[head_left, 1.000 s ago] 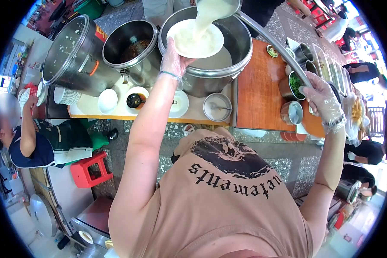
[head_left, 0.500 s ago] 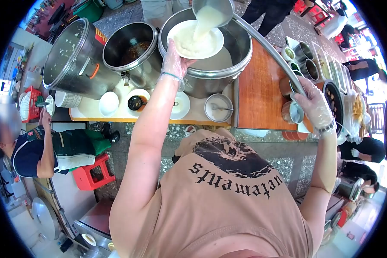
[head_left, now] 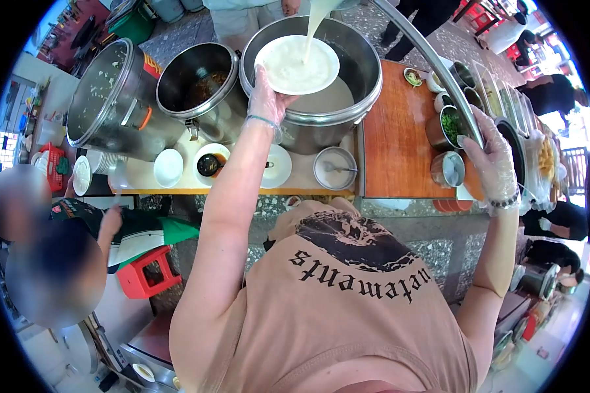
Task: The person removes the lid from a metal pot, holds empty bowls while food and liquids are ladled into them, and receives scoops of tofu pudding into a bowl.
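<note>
In the head view, my left hand (head_left: pixel 267 101), in a clear plastic glove, holds a white bowl (head_left: pixel 311 90) over a big steel pot (head_left: pixel 341 120) of whitish liquid. A pale, milky stream (head_left: pixel 314 26) falls into the bowl, which looks nearly full. My gloved right hand (head_left: pixel 490 157) is closed round the long handle of a ladle (head_left: pixel 432 56). The ladle's scoop is mostly cut off at the top edge. Near my right hand stand a steel container of chopped greens (head_left: pixel 450 124) and a metal cup (head_left: pixel 447 169).
Two more large pots (head_left: pixel 200 78) stand at the left. Along the counter are a white bowl (head_left: pixel 168 168), a dark sauce bowl (head_left: pixel 210 164) and a spoon dish (head_left: pixel 335 168). A co-worker (head_left: pixel 111 226) is at the left, near a red stool (head_left: pixel 147 272). A wooden board (head_left: pixel 393 137) lies right.
The ladle has risen and its stream into the bowl is longer and thinner. The bowl's contents look fuller and smoother. The co-worker at the left has leaned closer.
</note>
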Tool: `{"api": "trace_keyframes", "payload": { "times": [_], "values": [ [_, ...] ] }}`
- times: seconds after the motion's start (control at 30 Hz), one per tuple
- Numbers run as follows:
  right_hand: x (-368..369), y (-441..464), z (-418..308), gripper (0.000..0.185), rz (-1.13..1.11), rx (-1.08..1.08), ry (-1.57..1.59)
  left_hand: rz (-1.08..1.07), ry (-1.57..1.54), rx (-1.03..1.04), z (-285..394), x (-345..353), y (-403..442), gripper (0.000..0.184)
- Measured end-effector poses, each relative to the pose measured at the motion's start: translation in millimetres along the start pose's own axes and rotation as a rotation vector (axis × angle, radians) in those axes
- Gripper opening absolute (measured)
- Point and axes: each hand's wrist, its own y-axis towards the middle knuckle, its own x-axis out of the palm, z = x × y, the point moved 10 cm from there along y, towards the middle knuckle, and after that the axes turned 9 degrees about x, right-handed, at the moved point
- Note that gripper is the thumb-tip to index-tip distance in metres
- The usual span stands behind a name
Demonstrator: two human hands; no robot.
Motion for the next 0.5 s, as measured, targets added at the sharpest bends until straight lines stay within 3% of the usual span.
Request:
{"api": "trace_keyframes", "payload": {
  "times": [0.2, 0.27, 0.33, 0.4, 0.5],
  "values": [
    [4.4, -6.4, 7.7, 0.047, 0.131, -0.151, -0.251, -0.005, 0.056, -0.024, 1.8, 3.0, 0.0, 0.06],
    [13.5, -4.6, 23.3, 0.048, 0.095, 0.012, -0.351, -0.018, 0.046, -0.023, 2.0, 4.4, 0.1, 0.06],
    [24.4, -7.9, 21.8, 0.048, 0.158, -0.204, -0.446, -0.033, 0.037, -0.019, 3.0, 5.9, 0.2, 0.06],
    [33.6, -9.0, 27.8, 0.048, 0.191, -0.268, -0.482, -0.046, 0.038, -0.012, 4.6, 6.7, -0.2, 0.06],
    [42.9, -5.8, 37.6, 0.048, 0.164, -0.122, -0.411, -0.056, 0.005, 0.004, 8.7, 7.1, -0.2, 0.062]
  ]
}}
